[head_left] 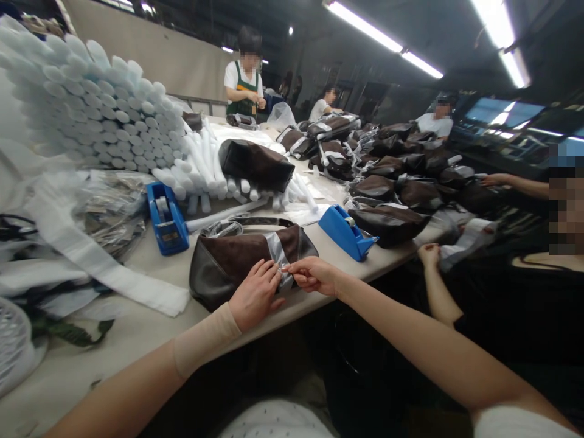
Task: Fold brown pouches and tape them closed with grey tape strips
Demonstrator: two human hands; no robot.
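A dark brown and black handbag (228, 261) lies on the table right in front of me. Its strap (264, 220) arches over the far side. Around the bag's right half runs a shiny greyish plastic strip (276, 245). My left hand (255, 293), with a beige wrist band, rests on the bag's near side, its fingers stretched out beside the strip. At the strip's near part, the thumb and forefinger of my right hand (312, 274) are pinched together. What exactly sits between those fingertips is too small to make out.
Blue tape dispensers stand left (168, 219) and right (347, 232) of the bag. White foam rolls (118, 115) are stacked at the back left, with another dark bag (255, 164) on some. Wrapped bags (381, 188) pile up at right. A co-worker's hand (429, 255) is close by.
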